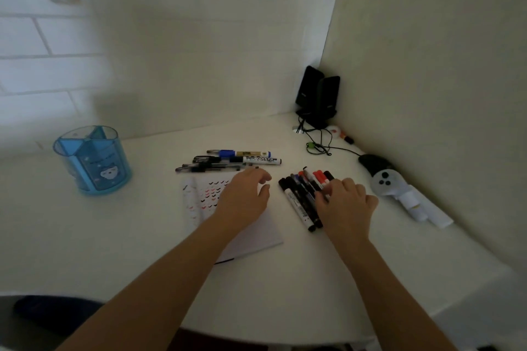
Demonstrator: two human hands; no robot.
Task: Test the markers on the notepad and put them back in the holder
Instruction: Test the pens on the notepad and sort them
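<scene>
Here we are resting our left hand on the notepad, fingers loosely curved and slightly apart, holding nothing. Our right hand is lying on the bunch of markers just right of the pad, fingers curled onto the barrels; we cannot tell whether they are pinching one. Dragging one out carelessly is likely to set its neighbours rolling, and our left palm may be smearing fresh ticks. The blue holder is standing well apart at far left, so a loose grip could drop a marker on the way. Print is showing on barrels and holder, but blurred beyond reading.
</scene>
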